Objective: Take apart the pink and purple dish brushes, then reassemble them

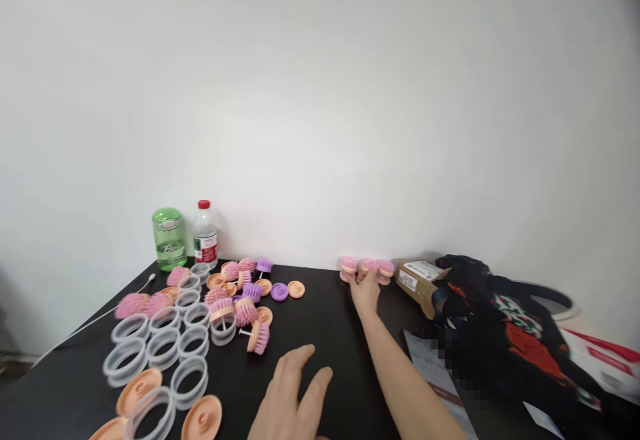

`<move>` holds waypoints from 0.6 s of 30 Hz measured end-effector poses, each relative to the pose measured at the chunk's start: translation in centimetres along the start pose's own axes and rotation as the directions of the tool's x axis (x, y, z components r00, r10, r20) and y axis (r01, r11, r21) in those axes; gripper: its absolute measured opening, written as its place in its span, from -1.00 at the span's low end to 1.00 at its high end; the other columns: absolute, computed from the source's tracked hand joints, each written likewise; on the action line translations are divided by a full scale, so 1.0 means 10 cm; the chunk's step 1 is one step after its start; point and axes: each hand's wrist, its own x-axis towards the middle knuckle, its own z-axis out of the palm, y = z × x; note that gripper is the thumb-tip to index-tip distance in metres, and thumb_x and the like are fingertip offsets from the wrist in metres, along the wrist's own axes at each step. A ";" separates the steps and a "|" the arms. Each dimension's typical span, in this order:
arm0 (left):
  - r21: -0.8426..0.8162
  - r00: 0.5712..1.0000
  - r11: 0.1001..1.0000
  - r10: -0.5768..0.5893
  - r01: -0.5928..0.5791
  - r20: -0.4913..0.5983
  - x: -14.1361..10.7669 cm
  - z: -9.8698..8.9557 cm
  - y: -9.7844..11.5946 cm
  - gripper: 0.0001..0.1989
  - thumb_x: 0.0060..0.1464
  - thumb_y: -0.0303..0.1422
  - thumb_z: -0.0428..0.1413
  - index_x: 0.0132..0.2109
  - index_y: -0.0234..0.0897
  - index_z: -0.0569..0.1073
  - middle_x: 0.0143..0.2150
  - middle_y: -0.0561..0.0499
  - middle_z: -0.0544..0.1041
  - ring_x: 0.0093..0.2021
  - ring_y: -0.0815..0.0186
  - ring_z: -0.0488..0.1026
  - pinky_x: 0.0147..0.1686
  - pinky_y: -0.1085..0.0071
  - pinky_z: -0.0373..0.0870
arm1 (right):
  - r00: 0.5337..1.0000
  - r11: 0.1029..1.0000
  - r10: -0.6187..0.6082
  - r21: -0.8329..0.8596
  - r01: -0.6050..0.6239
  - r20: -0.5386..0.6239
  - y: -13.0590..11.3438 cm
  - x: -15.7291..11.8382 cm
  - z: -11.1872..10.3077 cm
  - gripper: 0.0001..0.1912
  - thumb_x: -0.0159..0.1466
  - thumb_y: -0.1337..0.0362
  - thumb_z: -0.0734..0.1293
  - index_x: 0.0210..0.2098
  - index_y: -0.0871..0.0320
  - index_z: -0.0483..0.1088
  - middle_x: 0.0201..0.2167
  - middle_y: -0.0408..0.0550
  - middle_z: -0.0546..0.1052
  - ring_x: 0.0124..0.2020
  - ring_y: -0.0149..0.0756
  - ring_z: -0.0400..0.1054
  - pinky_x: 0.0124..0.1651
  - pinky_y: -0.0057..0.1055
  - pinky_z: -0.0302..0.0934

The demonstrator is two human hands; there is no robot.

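At the back of the black table, by the wall, stand three assembled pink scrubbing brushes side by side. My right hand (366, 292) is stretched out to them, its fingers closed around the lower part of the middle pink scrubbing brush (369, 265). The left pink brush (349, 266) and right pink brush (385, 269) stand close beside it. My left hand (293, 390) hovers over the front of the table, fingers apart and holding nothing. Nearest to it is a brush head (259, 338) with pink bristles, an orange base and a white stem, lying on its side.
Several clear plastic rings (163, 348), orange caps (202, 419), purple caps (279, 291) and bristle heads (245, 311) cover the left side. Behind them stand a green container (169, 240) and a water bottle (205, 237). Rightward lie a cardboard box (417, 283) and black cloth (500, 333).
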 end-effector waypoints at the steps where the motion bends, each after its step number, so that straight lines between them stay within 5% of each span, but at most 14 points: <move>1: -0.016 1.000 1.000 -0.013 0.013 0.021 0.01 -0.02 0.03 -0.15 -0.27 -0.72 0.25 0.20 -0.07 0.33 0.29 -0.19 0.27 0.24 -0.11 0.29 0.05 0.15 0.50 | 0.999 0.999 -0.030 0.027 0.031 -0.013 0.01 -0.02 0.01 -0.67 0.37 0.19 0.33 0.09 0.18 0.36 0.04 0.02 0.47 -0.06 -0.17 0.45 -0.04 -0.12 0.40; 6: -0.055 0.992 0.998 0.041 -0.035 0.123 0.08 -0.19 0.09 -0.13 -0.33 -0.66 0.36 0.17 -0.17 0.32 0.29 -0.26 0.27 0.22 -0.15 0.29 0.03 0.05 0.49 | 0.967 0.951 -0.245 0.175 0.254 -0.070 -0.10 -0.23 -0.04 -0.70 0.36 0.10 0.28 -0.10 0.22 0.40 -0.09 0.10 0.47 -0.02 -0.02 0.36 0.05 0.03 0.27; 10: -0.015 0.969 0.994 0.107 -0.107 0.222 0.14 -0.24 0.10 -0.27 -0.36 -0.51 0.46 0.03 -0.29 0.40 0.19 -0.34 0.35 0.09 -0.17 0.38 -0.10 -0.01 0.52 | 0.885 0.841 -0.464 0.300 0.449 -0.024 -0.45 -0.59 -0.09 -0.70 0.35 0.07 0.21 -0.14 0.17 0.37 -0.16 0.15 0.46 -0.03 0.07 0.32 0.05 0.10 0.25; 14: 0.043 0.930 0.987 0.134 -0.158 0.341 0.20 -0.20 0.11 -0.42 -0.30 -0.25 0.48 -0.11 -0.32 0.48 -0.02 -0.22 0.51 -0.12 -0.01 0.49 -0.26 0.16 0.50 | 0.718 0.669 -0.691 0.446 0.594 0.081 -1.00 -1.01 -0.16 -0.78 0.36 0.19 0.23 -0.06 0.12 0.39 -0.07 0.12 0.49 0.03 -0.03 0.35 0.08 -0.02 0.30; 18: 0.101 0.875 0.962 0.185 -0.255 0.446 0.22 -0.15 0.08 -0.58 -0.16 -0.13 0.41 -0.26 -0.33 0.51 -0.33 -0.06 0.58 -0.34 0.14 0.51 -0.39 0.30 0.37 | 0.525 0.526 -0.832 0.559 0.641 0.182 -1.50 -1.39 -0.25 -0.91 0.34 0.27 0.30 -0.27 0.08 0.46 -0.23 -0.03 0.54 -0.12 -0.16 0.42 -0.02 -0.19 0.36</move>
